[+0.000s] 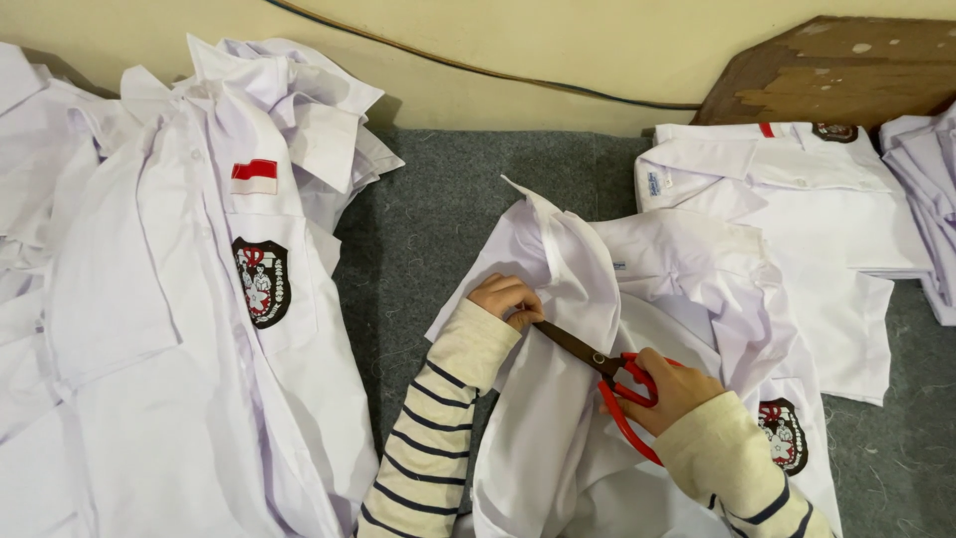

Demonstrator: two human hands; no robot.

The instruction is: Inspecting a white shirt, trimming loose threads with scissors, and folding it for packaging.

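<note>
A white shirt [568, 418] with a dark shield badge on its pocket lies crumpled on the grey felt surface [428, 239]. My left hand [508, 299] pinches a raised fold of its cloth near the collar. My right hand [669, 391] grips red-handled scissors [612, 384], whose dark blades point up-left and reach the cloth just below my left fingers. Both arms wear cream sleeves with dark stripes.
A large heap of white shirts [169, 299], one showing a red-and-white patch and a shield badge, fills the left. Folded white shirts [797, 199] lie at the right, more at the far right edge. A worn wooden board [836, 70] and a cable lean on the cream wall.
</note>
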